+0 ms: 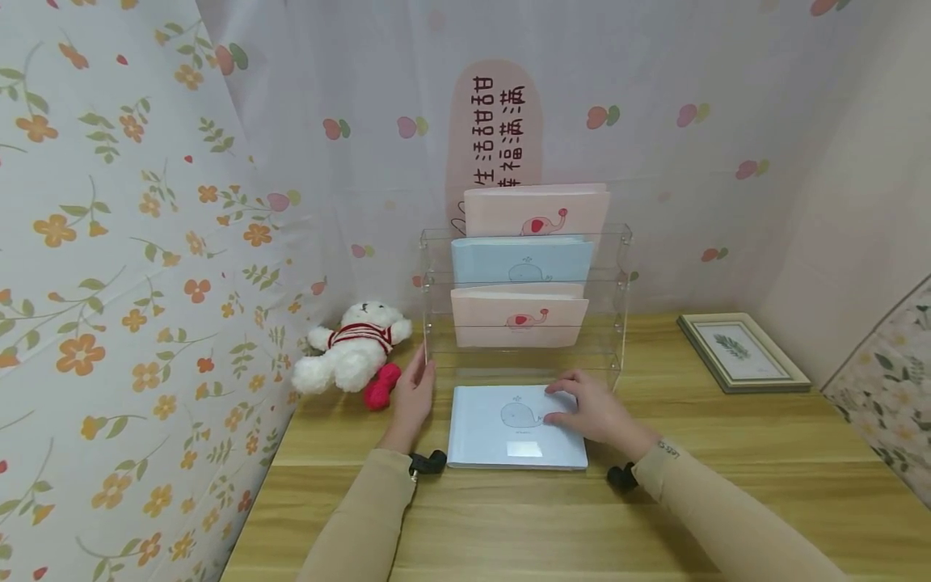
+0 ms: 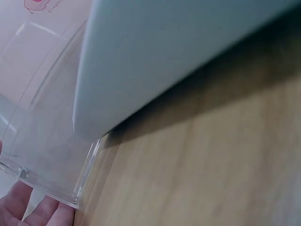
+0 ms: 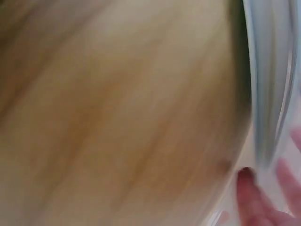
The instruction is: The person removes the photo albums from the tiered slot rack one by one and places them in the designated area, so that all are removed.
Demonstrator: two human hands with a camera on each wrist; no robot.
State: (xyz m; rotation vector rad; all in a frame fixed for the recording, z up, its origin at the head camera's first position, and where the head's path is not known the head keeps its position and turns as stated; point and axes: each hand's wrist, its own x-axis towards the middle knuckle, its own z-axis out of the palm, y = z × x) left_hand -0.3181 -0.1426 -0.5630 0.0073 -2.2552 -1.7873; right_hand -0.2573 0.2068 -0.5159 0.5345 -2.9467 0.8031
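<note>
The blue whale album [image 1: 518,426] lies flat on the tabletop [image 1: 727,453] just before the clear acrylic rack [image 1: 524,356], the right hand [image 1: 592,414] resting relaxed fingers on its cover while the left hand [image 1: 413,398] touches the rack's corner; lifting it likely calls for a grip on its edge.

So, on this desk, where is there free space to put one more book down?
Bare wood shows between the blue whale book and the framed picture, and along the near edge of the desk. It is crowded around the clear rack, where the left hand, right hand and plush bear are.
</note>
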